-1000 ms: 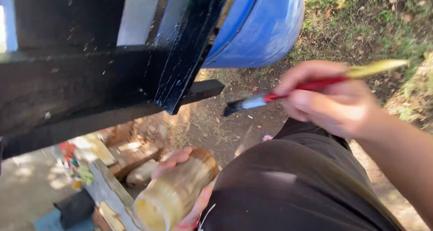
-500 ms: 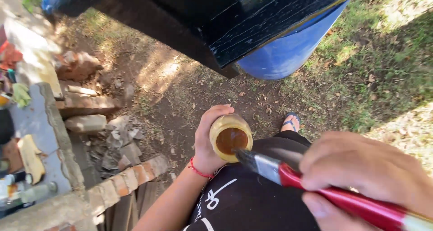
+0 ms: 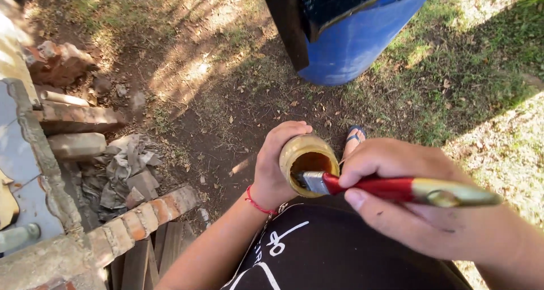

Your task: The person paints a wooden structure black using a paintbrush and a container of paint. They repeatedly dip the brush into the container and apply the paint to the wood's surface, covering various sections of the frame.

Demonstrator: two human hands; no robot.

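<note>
Now left hand (image 3: 276, 168) fingers wrap jar (image 3: 309, 162); right hand (image 3: 422, 202) fingers grip paintbrush (image 3: 396, 188), bristles hidden inside.

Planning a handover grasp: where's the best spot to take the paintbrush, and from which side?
Take the paintbrush by the free yellow tail of its handle, coming in from the right of the view. The right hand already covers the red middle section, and the bristle end is dipped in the open jar held by the left hand. The handle lies roughly level, so a sideways grip across the tail likely suits best.

Sunlit dirt (image 3: 215, 97), grass (image 3: 470, 75) — blue barrel (image 3: 362, 46)
</note>
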